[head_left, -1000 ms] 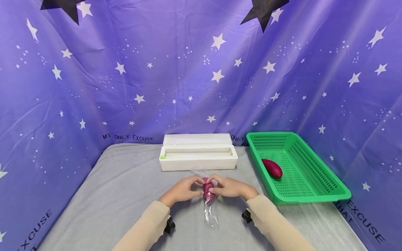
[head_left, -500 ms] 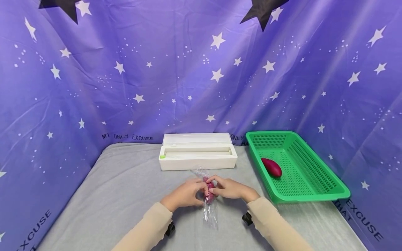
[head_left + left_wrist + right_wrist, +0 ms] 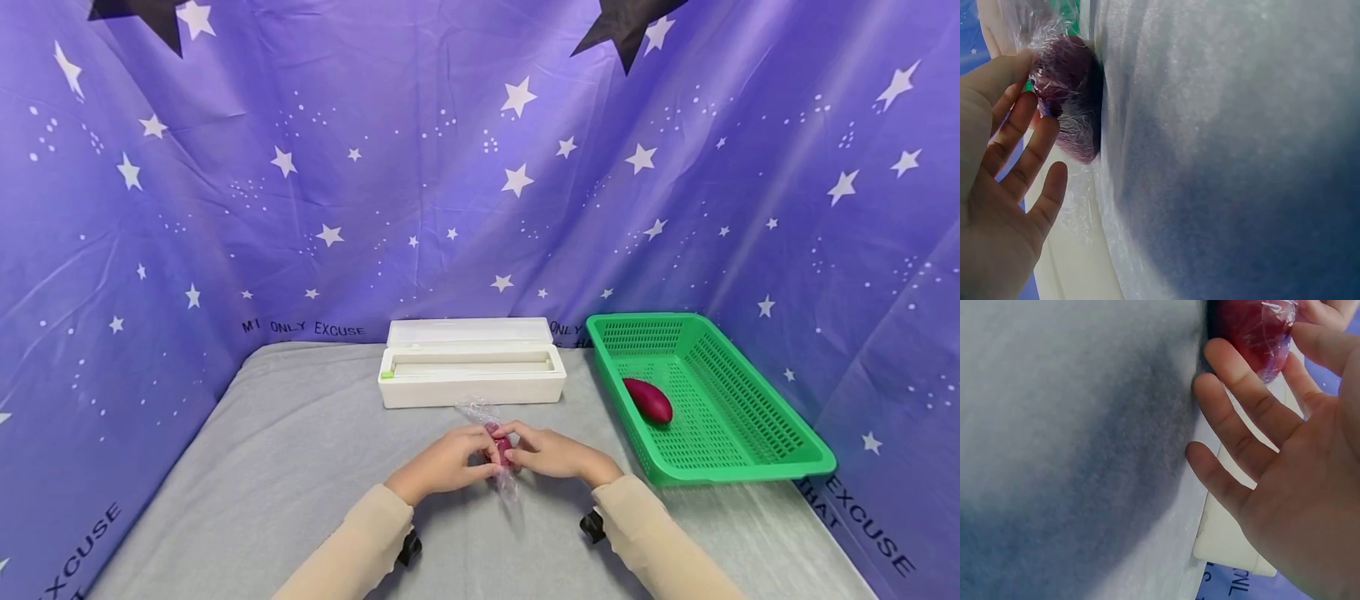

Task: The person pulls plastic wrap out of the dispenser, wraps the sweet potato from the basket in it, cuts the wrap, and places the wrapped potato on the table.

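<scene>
A dark magenta sweet potato (image 3: 502,451), wrapped in clear cling film (image 3: 509,490), lies on the grey cloth between both hands. Loose film sticks out at its far and near ends. My left hand (image 3: 447,461) pinches the near film against the sweet potato with thumb and index finger; its other fingers spread in the left wrist view, next to the wrapped sweet potato (image 3: 1072,81). From the right, my right hand (image 3: 553,452) holds the sweet potato between thumb and forefinger. Its remaining fingers are loosely extended in the right wrist view, beside the sweet potato (image 3: 1250,331).
A white cling film box (image 3: 474,390) stands behind the hands with its lid raised. To the right is a green plastic basket (image 3: 738,446) holding another, unwrapped sweet potato (image 3: 649,401). A purple starry curtain (image 3: 420,167) surrounds the table's back and sides.
My left hand has moved down along the sweet potato toward its near end. The near tail of film, earlier stretched out toward me, is now drawn up and shorter. My right hand barely moves.
</scene>
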